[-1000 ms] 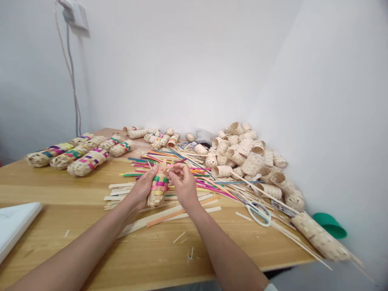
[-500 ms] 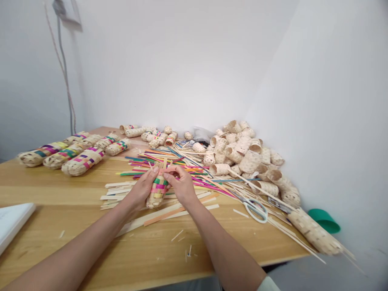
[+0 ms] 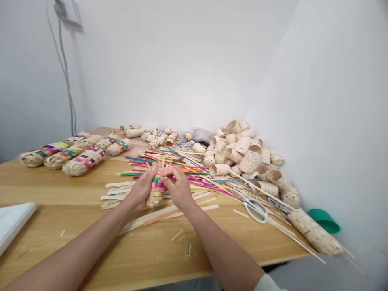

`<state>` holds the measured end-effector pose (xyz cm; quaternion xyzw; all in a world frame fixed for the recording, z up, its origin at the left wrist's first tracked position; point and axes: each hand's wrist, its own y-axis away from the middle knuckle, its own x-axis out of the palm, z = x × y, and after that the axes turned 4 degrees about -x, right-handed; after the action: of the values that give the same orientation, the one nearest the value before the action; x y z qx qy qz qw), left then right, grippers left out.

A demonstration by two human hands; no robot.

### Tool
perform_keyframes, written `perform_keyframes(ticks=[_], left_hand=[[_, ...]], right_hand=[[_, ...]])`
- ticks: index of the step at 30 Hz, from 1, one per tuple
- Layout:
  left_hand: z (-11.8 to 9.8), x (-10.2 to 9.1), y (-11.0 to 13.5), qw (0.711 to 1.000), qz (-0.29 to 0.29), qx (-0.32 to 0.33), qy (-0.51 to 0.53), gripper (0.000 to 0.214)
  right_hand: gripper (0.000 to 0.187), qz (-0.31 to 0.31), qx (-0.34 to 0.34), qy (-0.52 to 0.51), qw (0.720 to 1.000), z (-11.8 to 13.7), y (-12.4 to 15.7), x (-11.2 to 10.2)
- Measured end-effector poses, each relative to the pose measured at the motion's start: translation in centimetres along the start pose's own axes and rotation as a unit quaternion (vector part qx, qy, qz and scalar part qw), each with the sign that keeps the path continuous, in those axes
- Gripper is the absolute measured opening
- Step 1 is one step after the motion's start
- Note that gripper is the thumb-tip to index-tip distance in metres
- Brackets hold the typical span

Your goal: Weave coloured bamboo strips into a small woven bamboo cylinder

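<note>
A small woven case (image 3: pixel 156 196) of pale strips, banded in green, magenta and yellow, stands nearly upright above the table. My left hand (image 3: pixel 142 189) is closed around its left side, with the thumb near the upper edge. Loose strip ends (image 3: pixel 163 163) stick up from the case's open top. At that top edge my right hand (image 3: pixel 180 189) is closed, thumb and fingers pinching what looks like a peach-orange weaving strip (image 3: pixel 165 171) laid across the case. The fingers partly cover this strip, and its far end is hidden.
Loose coloured and plain strips (image 3: pixel 209 184) spread behind and under my hands. White-handled scissors (image 3: pixel 256 210) lie to the right. Woven tubes (image 3: pixel 236 151) are heaped at the back right; finished woven cases (image 3: pixel 85 161) lie left. A white box-like object (image 3: pixel 16 220) sits at the left edge.
My right hand has shifted slightly left along the case's top edge, its fingers now covering more of the orange strip. The left hand keeps its hold, and the case has barely moved.
</note>
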<state>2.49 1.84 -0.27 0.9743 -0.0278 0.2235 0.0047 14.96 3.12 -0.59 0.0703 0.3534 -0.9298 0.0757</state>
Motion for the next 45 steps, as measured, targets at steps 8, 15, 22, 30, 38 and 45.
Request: perform_keyframes(ticks=[8, 15, 22, 30, 38, 45], left_hand=[[0.1, -0.5, -0.5, 1.0, -0.005, -0.006, 0.012, 0.041], [-1.1, -0.3, 0.2, 0.999, 0.037, -0.007, -0.005, 0.044], [-1.8, -0.6, 0.3, 0.998, 0.065, -0.024, -0.007, 0.04], [-1.2, -1.2, 0.0, 0.999, 0.041, 0.002, -0.022, 0.047], [-1.3, -0.8, -0.1, 1.0, 0.015, 0.009, 0.024, 0.05], [-1.0, -0.5, -0.1, 0.998, 0.012, -0.006, 0.054, 0.046]], right_hand=[[0.034, 0.0, -0.029, 0.052, 0.998, -0.5, 0.2, -0.3], [0.023, -0.068, 0.102, -0.061, 0.991, 0.6, -0.5, -0.5], [0.022, -0.067, 0.135, -0.116, 0.982, 1.1, -1.1, -1.1], [0.015, 0.008, 0.14, -0.083, 0.987, 0.2, -1.2, -1.6], [0.015, 0.03, 0.017, 0.064, 0.997, 0.5, -0.9, -1.7], [0.017, 0.018, 0.043, 0.051, 0.998, 0.5, -0.8, -1.2]])
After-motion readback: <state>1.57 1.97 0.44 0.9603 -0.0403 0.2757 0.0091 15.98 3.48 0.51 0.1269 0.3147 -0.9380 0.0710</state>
